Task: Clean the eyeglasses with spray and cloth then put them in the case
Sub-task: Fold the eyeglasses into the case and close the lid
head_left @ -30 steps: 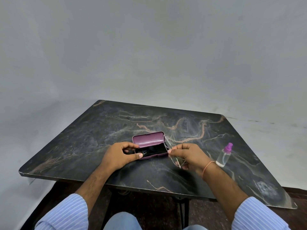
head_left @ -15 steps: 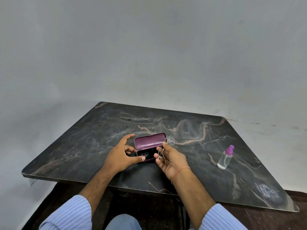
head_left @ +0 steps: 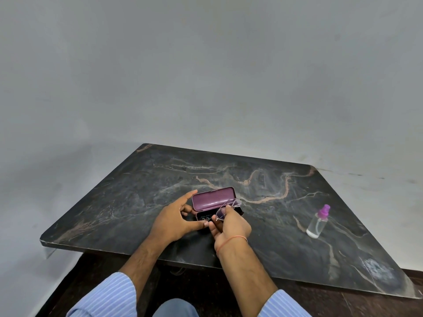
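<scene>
A purple eyeglass case [head_left: 212,198] lies open near the table's front middle, its lid raised toward the back and its dark inside facing up. My left hand [head_left: 176,219] rests at the case's left end, with the thumb along the front edge and the fingers spread and nearly straight. My right hand [head_left: 231,225] pinches thin-rimmed eyeglasses [head_left: 225,209] and holds them just over the case's right half. A small clear spray bottle [head_left: 318,221] with a pink top stands to the right, apart from both hands. No cloth shows in view.
The dark marble table [head_left: 263,179] stands against a grey wall, and its front edge runs close to my lap. Dark floor shows under and in front of the table.
My right hand has carried the eyeglasses leftward from beside the case to over its open tray. My left hand has stayed at the case's left end.
</scene>
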Action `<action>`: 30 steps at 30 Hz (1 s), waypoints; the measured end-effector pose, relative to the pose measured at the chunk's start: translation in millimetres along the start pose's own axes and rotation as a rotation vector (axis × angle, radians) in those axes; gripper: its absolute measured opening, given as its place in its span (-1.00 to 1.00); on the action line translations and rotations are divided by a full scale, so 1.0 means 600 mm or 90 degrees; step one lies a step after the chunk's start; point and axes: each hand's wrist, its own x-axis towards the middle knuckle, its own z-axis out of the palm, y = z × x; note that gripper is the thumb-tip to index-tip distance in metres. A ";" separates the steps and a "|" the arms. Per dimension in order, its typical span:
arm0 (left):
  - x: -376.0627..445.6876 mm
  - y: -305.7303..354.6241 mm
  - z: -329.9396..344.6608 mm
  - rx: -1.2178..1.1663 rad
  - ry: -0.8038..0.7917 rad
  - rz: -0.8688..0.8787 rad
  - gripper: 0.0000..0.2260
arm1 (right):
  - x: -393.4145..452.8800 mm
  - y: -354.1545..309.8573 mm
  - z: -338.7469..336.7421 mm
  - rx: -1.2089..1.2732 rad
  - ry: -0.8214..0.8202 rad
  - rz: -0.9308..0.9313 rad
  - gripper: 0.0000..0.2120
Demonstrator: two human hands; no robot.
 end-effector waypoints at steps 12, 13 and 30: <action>0.008 -0.008 0.004 0.027 -0.003 0.010 -0.09 | -0.019 0.016 0.027 0.035 -0.020 -0.010 -0.86; 0.008 -0.010 0.004 0.030 -0.003 0.012 -0.08 | -0.018 0.016 0.028 0.018 -0.023 -0.007 -0.85; 0.013 -0.019 0.004 0.072 -0.009 0.035 -0.10 | -0.014 0.006 0.025 -0.216 -0.089 -0.032 -0.90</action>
